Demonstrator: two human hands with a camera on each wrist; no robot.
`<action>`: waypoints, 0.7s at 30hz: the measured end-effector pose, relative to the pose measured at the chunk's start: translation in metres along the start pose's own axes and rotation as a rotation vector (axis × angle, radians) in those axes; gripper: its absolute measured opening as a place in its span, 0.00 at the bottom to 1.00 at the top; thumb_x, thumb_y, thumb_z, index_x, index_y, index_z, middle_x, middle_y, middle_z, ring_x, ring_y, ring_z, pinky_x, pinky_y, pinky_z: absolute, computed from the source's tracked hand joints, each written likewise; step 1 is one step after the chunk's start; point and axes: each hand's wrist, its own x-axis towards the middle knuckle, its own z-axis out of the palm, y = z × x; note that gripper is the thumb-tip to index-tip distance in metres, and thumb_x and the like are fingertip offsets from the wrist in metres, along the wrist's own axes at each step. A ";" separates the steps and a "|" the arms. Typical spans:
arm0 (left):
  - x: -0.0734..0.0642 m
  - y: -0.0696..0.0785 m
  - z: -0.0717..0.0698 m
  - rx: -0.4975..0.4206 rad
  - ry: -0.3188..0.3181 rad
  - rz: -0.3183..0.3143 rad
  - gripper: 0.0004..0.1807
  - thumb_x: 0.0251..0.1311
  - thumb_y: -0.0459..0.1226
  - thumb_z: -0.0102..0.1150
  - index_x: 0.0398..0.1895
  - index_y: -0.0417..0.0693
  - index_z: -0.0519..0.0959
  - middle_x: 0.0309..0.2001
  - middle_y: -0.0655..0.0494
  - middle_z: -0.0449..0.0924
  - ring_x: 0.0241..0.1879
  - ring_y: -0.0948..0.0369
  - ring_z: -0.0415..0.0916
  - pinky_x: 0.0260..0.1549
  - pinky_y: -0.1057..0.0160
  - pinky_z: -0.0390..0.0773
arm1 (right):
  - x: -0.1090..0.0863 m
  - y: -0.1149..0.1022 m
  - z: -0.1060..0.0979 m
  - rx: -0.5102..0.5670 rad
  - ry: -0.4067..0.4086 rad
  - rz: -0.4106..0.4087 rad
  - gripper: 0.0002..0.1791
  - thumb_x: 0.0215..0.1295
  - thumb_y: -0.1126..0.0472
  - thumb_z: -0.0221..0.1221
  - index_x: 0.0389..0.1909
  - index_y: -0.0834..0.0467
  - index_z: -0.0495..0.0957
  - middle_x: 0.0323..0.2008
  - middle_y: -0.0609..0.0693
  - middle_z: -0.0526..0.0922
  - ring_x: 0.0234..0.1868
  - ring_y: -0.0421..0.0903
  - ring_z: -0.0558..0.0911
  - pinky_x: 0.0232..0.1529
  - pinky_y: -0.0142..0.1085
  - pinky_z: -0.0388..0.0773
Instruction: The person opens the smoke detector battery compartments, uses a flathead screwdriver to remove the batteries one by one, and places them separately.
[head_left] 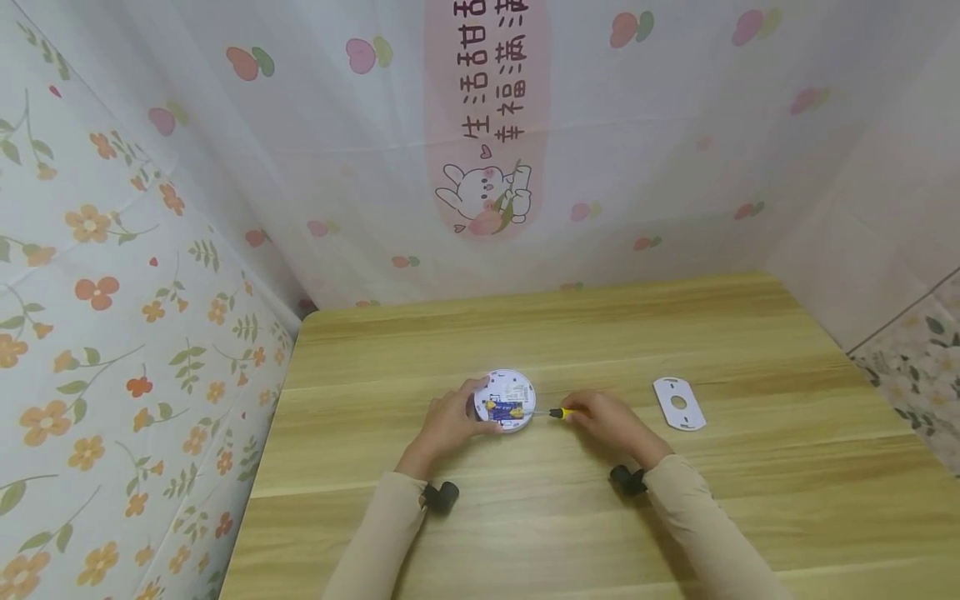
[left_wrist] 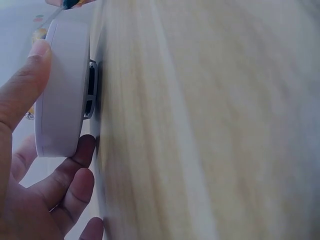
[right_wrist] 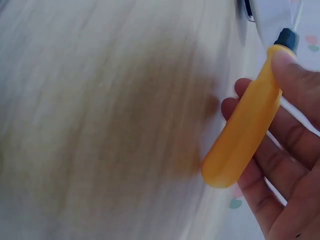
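A round white device [head_left: 517, 385], which looks like a smoke detector, lies on the table with its printed back facing up. Blue-and-yellow batteries [head_left: 503, 410] sit in its open compartment. My left hand [head_left: 447, 422] grips its left side, the thumb [left_wrist: 30, 75] on the rim and curled fingers low at the casing [left_wrist: 64, 90]. From the right, my right hand [head_left: 611, 423] holds a screwdriver by its yellow handle [right_wrist: 245, 122], thumb near the black collar. The metal shaft points left over the batteries; whether its tip touches them I cannot tell.
A flat white mounting plate [head_left: 692, 405] with a round central hole lies right of my right hand on the wooden table [head_left: 390, 354]. Printed curtains [head_left: 360, 167] stand behind and at the left. A black wrist camera [head_left: 441, 497] sits on each forearm.
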 end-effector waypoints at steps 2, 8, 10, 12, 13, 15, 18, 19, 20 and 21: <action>0.000 0.000 0.000 -0.005 0.002 0.002 0.47 0.42 0.55 0.73 0.69 0.62 0.65 0.64 0.47 0.73 0.61 0.45 0.69 0.66 0.43 0.57 | 0.001 -0.001 -0.001 0.000 -0.006 0.010 0.07 0.63 0.65 0.60 0.41 0.60 0.83 0.41 0.54 0.86 0.46 0.53 0.83 0.50 0.51 0.78; 0.000 0.000 0.000 -0.019 -0.001 -0.001 0.48 0.42 0.56 0.73 0.69 0.62 0.65 0.64 0.46 0.73 0.61 0.44 0.69 0.65 0.43 0.57 | 0.002 -0.003 -0.001 0.002 -0.016 0.013 0.08 0.63 0.64 0.60 0.42 0.60 0.83 0.42 0.54 0.86 0.46 0.53 0.83 0.50 0.51 0.78; 0.000 0.000 0.000 -0.020 -0.001 -0.004 0.48 0.41 0.56 0.73 0.69 0.62 0.65 0.64 0.47 0.73 0.62 0.44 0.69 0.66 0.43 0.56 | 0.001 -0.004 -0.001 0.008 -0.018 0.013 0.08 0.63 0.64 0.60 0.41 0.60 0.83 0.41 0.54 0.86 0.46 0.53 0.83 0.50 0.50 0.79; -0.001 -0.001 0.000 -0.020 -0.001 -0.008 0.48 0.40 0.56 0.74 0.69 0.63 0.65 0.65 0.48 0.73 0.62 0.44 0.69 0.67 0.44 0.55 | 0.000 -0.005 0.000 0.013 -0.020 0.013 0.07 0.63 0.64 0.61 0.41 0.59 0.83 0.41 0.52 0.86 0.45 0.51 0.83 0.49 0.49 0.79; -0.001 -0.001 0.000 -0.023 -0.001 -0.010 0.48 0.40 0.56 0.74 0.69 0.63 0.65 0.65 0.48 0.72 0.63 0.44 0.69 0.68 0.44 0.55 | -0.001 -0.005 0.000 0.014 -0.020 0.013 0.07 0.63 0.64 0.61 0.41 0.59 0.83 0.41 0.52 0.86 0.45 0.50 0.83 0.49 0.48 0.79; -0.001 -0.001 0.000 -0.026 -0.001 -0.013 0.48 0.40 0.56 0.74 0.69 0.64 0.65 0.65 0.48 0.72 0.63 0.44 0.69 0.68 0.43 0.55 | -0.002 -0.006 0.000 0.011 -0.015 0.016 0.07 0.63 0.64 0.61 0.40 0.58 0.83 0.40 0.51 0.86 0.44 0.49 0.83 0.48 0.48 0.80; -0.001 -0.001 0.000 -0.033 -0.004 -0.022 0.48 0.41 0.56 0.73 0.70 0.65 0.64 0.65 0.47 0.72 0.64 0.42 0.67 0.68 0.42 0.55 | -0.003 -0.007 -0.001 0.007 -0.009 0.018 0.07 0.63 0.63 0.61 0.40 0.58 0.83 0.40 0.50 0.86 0.45 0.49 0.83 0.48 0.47 0.80; -0.001 -0.001 0.000 -0.035 -0.005 -0.025 0.48 0.41 0.56 0.73 0.70 0.65 0.64 0.65 0.47 0.72 0.64 0.42 0.66 0.68 0.42 0.55 | -0.003 -0.008 -0.001 0.005 -0.008 0.021 0.07 0.63 0.63 0.61 0.41 0.58 0.83 0.41 0.50 0.86 0.45 0.49 0.83 0.48 0.48 0.79; -0.001 -0.001 0.000 -0.038 -0.006 -0.028 0.48 0.41 0.56 0.73 0.70 0.65 0.64 0.65 0.46 0.72 0.65 0.41 0.66 0.67 0.41 0.55 | -0.004 -0.008 -0.002 0.006 -0.008 0.027 0.07 0.63 0.63 0.61 0.41 0.57 0.83 0.41 0.51 0.86 0.45 0.49 0.83 0.48 0.48 0.79; -0.002 -0.001 0.000 -0.039 -0.007 -0.031 0.48 0.41 0.57 0.73 0.70 0.65 0.64 0.66 0.46 0.72 0.65 0.41 0.65 0.67 0.41 0.55 | -0.004 -0.009 -0.002 0.008 -0.007 0.033 0.07 0.64 0.63 0.61 0.41 0.57 0.83 0.41 0.51 0.86 0.45 0.49 0.83 0.48 0.48 0.79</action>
